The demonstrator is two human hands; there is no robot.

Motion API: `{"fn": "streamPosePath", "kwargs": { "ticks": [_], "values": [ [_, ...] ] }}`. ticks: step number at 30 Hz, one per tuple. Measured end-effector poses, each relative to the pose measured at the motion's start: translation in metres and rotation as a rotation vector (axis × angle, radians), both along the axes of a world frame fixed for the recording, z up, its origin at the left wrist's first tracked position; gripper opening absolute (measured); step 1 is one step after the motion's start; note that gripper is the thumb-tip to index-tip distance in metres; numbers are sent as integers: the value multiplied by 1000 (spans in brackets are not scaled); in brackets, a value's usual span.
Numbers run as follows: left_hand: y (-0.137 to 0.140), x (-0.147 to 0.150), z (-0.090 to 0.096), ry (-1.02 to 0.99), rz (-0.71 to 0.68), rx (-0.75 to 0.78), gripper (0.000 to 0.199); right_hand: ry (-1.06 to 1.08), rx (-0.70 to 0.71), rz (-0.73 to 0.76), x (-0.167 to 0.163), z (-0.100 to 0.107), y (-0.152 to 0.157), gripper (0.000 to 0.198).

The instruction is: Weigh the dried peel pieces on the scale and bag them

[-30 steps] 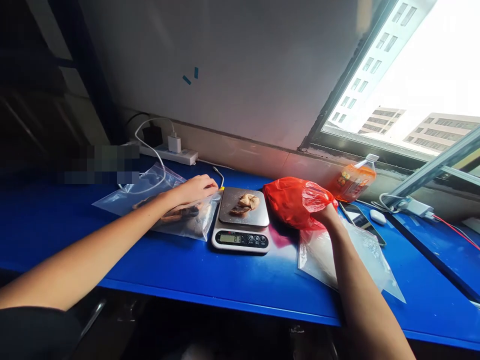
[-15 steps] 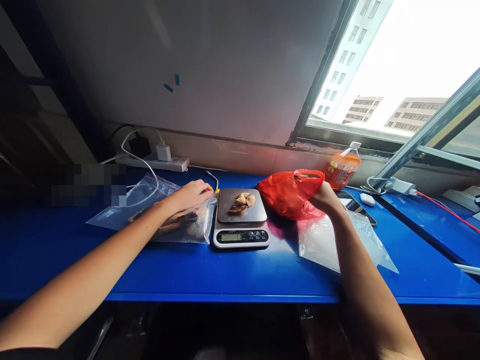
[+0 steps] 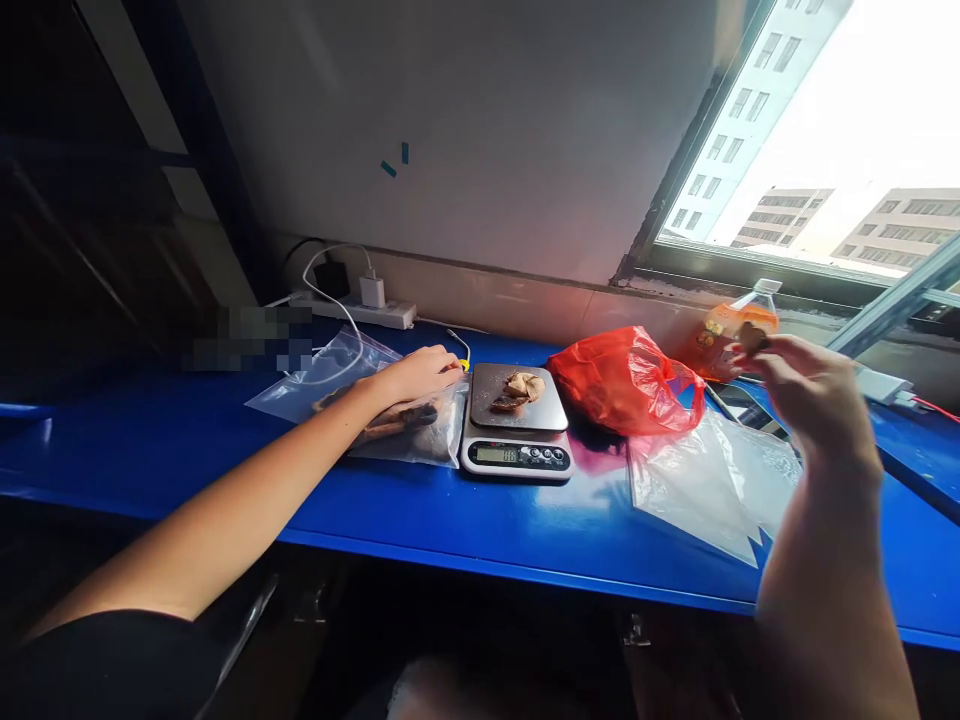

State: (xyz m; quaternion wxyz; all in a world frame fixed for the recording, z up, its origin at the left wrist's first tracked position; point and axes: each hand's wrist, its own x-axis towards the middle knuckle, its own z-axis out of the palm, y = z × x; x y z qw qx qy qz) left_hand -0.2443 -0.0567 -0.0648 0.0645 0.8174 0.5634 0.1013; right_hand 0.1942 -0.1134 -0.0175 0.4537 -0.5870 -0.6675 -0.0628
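Observation:
Between my hands is a kitchen scale [image 3: 517, 455], its display lit, with several dried tan and brown pieces [image 3: 523, 388] on its metal plate. My left hand [image 3: 424, 373] lies flat, fingers stretched out, on a clear plastic bag [image 3: 442, 430] holding brown dried pieces, just left of the scale. Raised at the right, my right hand [image 3: 817, 390] pinches a small dark brown dried piece [image 3: 754, 340] between thumb and fingers. A red plastic bag [image 3: 622, 380] rests right of the scale, apart from that hand; its contents are hidden.
Clear plastic bags [image 3: 705, 490] lie on the blue table [image 3: 585, 540] below the red bag. Behind my right hand stand an orange drink bottle [image 3: 712, 335] and a phone [image 3: 754, 408]. A power strip [image 3: 397, 313] with a charger and white cable sits against the wall.
My right hand has come out of the red bag and risen to the right with a small dried piece. The view has shifted left. My left hand stays on the clear bag.

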Motion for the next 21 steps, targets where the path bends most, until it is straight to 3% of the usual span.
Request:
{"fn": "streamPosePath", "kwargs": {
  "ticks": [2, 3, 5, 8, 12, 17, 21],
  "values": [
    [0, 0, 0, -7, -17, -8, 40, -81, 1, 277, -47, -4, -4, 20],
    [0, 1, 0, -11, -20, -12, 39, -199, -65, 400, -70, -8, -5, 21],
    [-1, 2, 1, -29, -13, -19, 39, -387, -161, 511, -106, -16, -5, 22],
    [-3, 2, 3, -62, 6, -33, 48, -522, -230, 512, -129, -29, -2, 26],
    [-3, 1, 3, -75, 18, -38, 58, -572, -259, 489, -130, -41, 1, 26],
    [-5, 3, 4, -77, 27, -5, 39, -533, -248, 437, -139, -46, -2, 24],
    [-9, 4, 6, -97, 34, 26, 31, -457, -143, 424, -140, -34, -7, 19]
  ]
}}
